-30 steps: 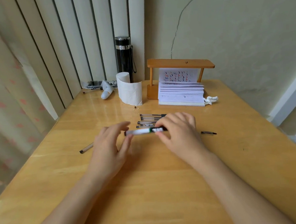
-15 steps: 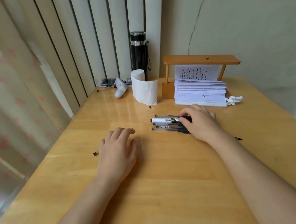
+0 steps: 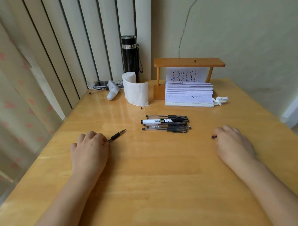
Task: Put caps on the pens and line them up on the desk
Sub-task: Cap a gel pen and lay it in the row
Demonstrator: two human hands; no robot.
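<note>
Several capped pens [image 3: 166,128] lie side by side in a row at the middle of the wooden desk [image 3: 156,173], with a white marker [image 3: 155,121] among them. My left hand [image 3: 89,148] is at the left of the row, fingers closed around an uncapped black pen [image 3: 117,135] whose bare tip points up and right. My right hand [image 3: 232,143] rests on the desk to the right of the row, fingers curled over a dark pen cap [image 3: 214,136]; only the cap's end shows.
Behind the pens stand a toilet paper roll [image 3: 136,91], a black flask [image 3: 130,56], and a wooden stand [image 3: 188,64] over a stack of paper [image 3: 188,95]. A crumpled tissue [image 3: 220,100] lies to the right. Small clutter sits at the back left corner.
My right hand left the white marker in the row and moved right onto the cap. My left hand closed on the loose pen at the left and lifted its tip.
</note>
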